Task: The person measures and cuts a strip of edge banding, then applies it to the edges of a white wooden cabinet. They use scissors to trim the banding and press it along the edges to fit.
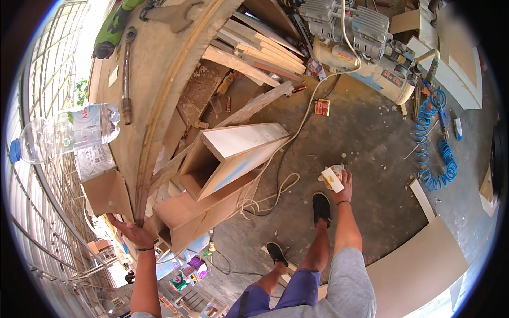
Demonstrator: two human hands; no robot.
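My left hand point(132, 232) is at the lower edge of a brown cardboard box point(107, 195), with its fingers closed on that edge; part of the fingers is hidden. The box is at the near end of a wooden workbench point(154, 69), beside a clear plastic bottle with a blue cap point(66, 132). Out over the concrete floor, my right hand point(344, 186) grips a small pale rectangular piece point(333, 179) with a yellowish smear. Something whitish and crumpled shows behind that piece, too small to make out.
Two long box-shaped wooden panels point(246, 143) stand beside the bench. Stacked boards point(260, 47) lie behind them. An air compressor point(366, 63) is at the back, with a blue coiled hose point(437, 143) to its right. A pale cord point(302, 124) crosses the floor. A curved board point(413, 270) lies at near right.
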